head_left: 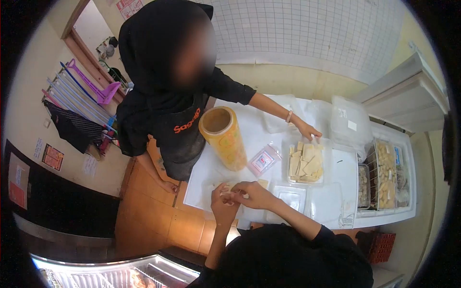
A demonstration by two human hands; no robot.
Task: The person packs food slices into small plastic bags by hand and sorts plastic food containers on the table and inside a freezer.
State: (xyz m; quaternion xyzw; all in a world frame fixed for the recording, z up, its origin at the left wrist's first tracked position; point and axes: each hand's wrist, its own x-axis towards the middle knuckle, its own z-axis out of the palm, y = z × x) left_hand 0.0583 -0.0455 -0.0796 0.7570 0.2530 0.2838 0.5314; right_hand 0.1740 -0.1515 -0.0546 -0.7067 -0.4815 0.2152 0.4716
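Pale flat pieces (309,165) look light, fragile; edges are best.
I see left hand (224,198), right hand (250,195) curled; their hold, I cannot tell.

Orange lettering (187,121) "Sag…" on a black apron (181,150) — ending unclear, wall poster (53,157) and packet label (262,162) — unreadable.

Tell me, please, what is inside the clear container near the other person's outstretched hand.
Flat, pale yellow pieces lie overlapping in the clear container. Whatever lies under the top ones is mostly covered and cannot be seen.
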